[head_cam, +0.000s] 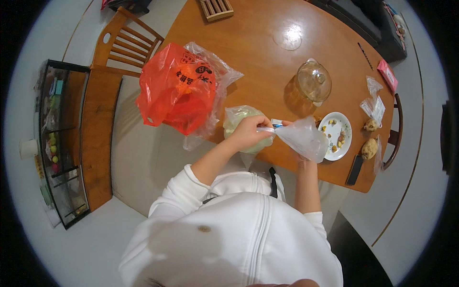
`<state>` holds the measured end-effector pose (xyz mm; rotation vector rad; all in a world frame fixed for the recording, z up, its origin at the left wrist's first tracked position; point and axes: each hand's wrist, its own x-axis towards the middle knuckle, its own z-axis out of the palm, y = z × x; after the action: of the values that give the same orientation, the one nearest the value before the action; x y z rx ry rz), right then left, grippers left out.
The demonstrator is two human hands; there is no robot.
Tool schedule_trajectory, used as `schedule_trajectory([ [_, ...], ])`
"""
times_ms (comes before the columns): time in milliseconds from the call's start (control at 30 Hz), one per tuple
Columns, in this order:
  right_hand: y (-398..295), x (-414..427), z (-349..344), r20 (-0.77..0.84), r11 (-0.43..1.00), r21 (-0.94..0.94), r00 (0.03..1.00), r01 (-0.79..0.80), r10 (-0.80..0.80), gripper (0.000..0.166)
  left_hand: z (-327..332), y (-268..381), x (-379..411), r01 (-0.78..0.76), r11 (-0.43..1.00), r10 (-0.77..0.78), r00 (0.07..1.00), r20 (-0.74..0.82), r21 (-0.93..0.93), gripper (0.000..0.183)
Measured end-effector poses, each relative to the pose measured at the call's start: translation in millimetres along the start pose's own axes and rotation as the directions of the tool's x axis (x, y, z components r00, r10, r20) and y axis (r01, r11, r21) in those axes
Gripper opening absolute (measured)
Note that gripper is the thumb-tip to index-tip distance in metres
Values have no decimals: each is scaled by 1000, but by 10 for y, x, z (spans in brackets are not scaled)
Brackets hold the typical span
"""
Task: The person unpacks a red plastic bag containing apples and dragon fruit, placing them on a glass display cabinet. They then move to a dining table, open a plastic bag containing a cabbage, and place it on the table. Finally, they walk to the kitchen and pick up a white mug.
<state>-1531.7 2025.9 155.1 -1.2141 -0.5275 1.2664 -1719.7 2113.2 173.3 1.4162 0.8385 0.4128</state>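
My left hand pinches the gathered neck of a clear plastic bag, whose loose end flares out to the right. Behind that flared plastic most of my right hand is hidden. Only fingertips show at its upper edge and the wrist below, so its grip cannot be made out. A small blue and white item lies by those fingertips, too covered to name. Below and left of my left hand is a clear bag with pale green contents, at the table's front edge; whether both bags are one is unclear.
A red plastic bag sits at the table's left. A lidded glass pot stands beyond my hands. Rightward are a plate with small yellow-brown pieces, a potato-like tuber, a phone and a pink packet.
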Motion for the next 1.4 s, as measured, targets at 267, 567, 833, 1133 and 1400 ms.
schedule_trajectory([
  [267,-675,-350,468,-494,703,-390,509,595,-705,17,-31,46,-33,-131,955,145,989,-35,267,14],
  [567,-237,-326,626,182,164,-962,959,219,-217,33,-50,-35,16,-124,992,121,989,81,28,15],
  [833,-891,-56,692,276,-84,-955,957,284,92,15,-64,109,66,-305,911,301,952,58,277,16],
  [1133,-896,78,739,428,-50,-829,573,558,-699,17,-61,-138,113,22,999,-21,1000,14,-38,18],
  [1400,-332,164,581,171,352,-868,876,350,-450,14,-80,-140,85,97,975,-83,994,76,-198,16],
])
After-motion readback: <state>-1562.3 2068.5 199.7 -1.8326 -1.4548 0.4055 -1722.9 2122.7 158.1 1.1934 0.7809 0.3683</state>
